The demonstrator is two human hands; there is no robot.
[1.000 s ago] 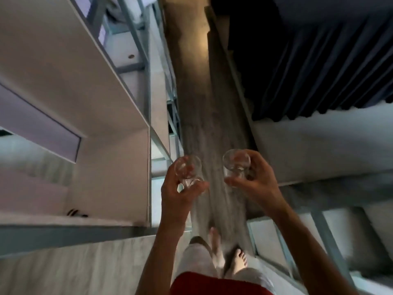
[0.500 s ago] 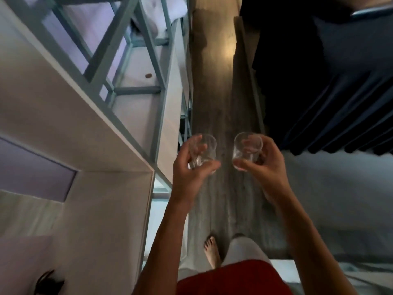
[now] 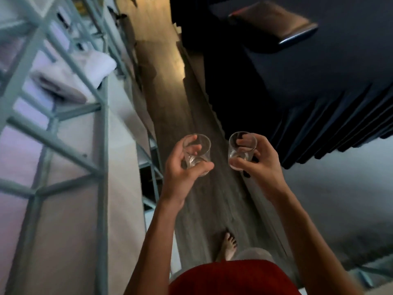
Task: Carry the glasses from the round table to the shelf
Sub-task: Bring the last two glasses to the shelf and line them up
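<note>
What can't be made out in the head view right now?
- Contents of the left glass and right glass: clear walls, blur, and the left hand and right hand cover their lower parts.
- Shelf: cut off by the left edge and blurred; no free spot can be picked.
- Round table: outside the frame.
- Dark object at top right: too dim and blurred to identify.
</note>
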